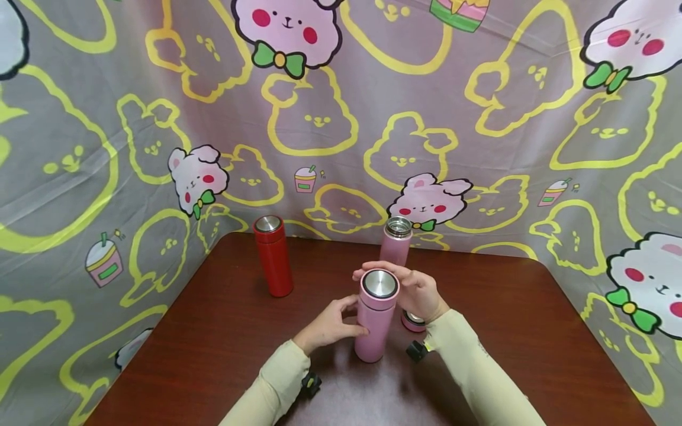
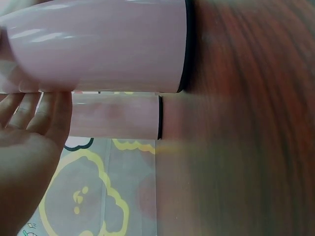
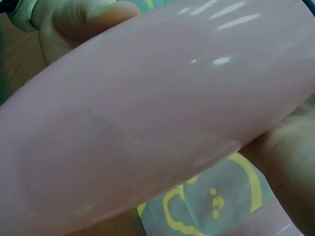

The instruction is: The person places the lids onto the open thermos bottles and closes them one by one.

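Observation:
A pink thermos bottle [image 1: 373,331] with a silver-topped lid [image 1: 380,284] stands upright on the table. My left hand [image 1: 331,322] grips its body, thumb in front and fingers behind. Extended fingers of my right hand [image 1: 421,293] pass behind the lid; whether they touch it cannot be made out. The right wrist view shows the bottle wall [image 3: 157,108] filling the frame, with the right hand blurred. Behind stands a second pink thermos [image 1: 395,248] without its lid, mouth up. A loose pink lid [image 1: 413,322] lies on the table, partly hidden by the right hand.
A red thermos [image 1: 275,260] with its lid on stands at the back left of the brown table [image 1: 213,355]. Cartoon-patterned cloth [image 1: 319,118] hangs along the back and both sides.

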`<state>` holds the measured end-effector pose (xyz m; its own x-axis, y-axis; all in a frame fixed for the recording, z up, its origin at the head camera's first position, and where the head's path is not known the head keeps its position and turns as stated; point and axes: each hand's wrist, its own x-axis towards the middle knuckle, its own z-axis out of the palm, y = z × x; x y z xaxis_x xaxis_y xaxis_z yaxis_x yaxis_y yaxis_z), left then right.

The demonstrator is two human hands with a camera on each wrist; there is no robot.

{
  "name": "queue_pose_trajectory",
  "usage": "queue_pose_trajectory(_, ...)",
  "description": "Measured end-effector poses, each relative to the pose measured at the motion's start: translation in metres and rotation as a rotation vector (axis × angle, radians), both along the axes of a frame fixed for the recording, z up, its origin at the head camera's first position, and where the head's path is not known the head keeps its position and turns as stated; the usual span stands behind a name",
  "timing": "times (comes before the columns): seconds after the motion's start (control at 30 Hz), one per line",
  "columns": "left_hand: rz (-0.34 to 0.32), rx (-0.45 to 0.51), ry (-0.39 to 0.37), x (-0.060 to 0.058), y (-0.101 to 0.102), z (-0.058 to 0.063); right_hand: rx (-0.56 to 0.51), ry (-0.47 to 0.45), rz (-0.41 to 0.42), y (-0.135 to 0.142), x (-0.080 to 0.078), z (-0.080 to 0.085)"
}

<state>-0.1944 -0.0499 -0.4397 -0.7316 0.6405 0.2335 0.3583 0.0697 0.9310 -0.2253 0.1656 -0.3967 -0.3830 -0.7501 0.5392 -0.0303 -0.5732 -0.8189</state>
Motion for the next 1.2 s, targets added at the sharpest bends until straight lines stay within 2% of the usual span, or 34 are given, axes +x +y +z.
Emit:
queue_pose_trajectory(0.17, 0.004, -0.006, -0.007, 0.000, 0.000, 0.000, 0.025, -0.005, 0.034, -0.002, -0.002, 0.000)
queue_pose_trajectory(0.6, 0.007, -0.009, 0.002, 0.002, 0.001, 0.003, 0.015, 0.028, 0.014, -0.003, 0.001, 0.001)
queue_pose_trajectory(0.8, 0.009, -0.005, 0.011, 0.002, 0.001, 0.002, 0.028, 0.069, -0.043, -0.001, 0.003, 0.000)
queue_pose_trajectory(0.97, 0.001, 0.001, 0.005, 0.002, 0.001, 0.001, 0.052, 0.098, -0.134, 0.002, 0.007, -0.001)
queue_pose_trajectory(1.2, 0.006, 0.010, 0.037, -0.015, 0.003, -0.027, 0.100, 0.094, -0.265, 0.008, 0.011, -0.003)
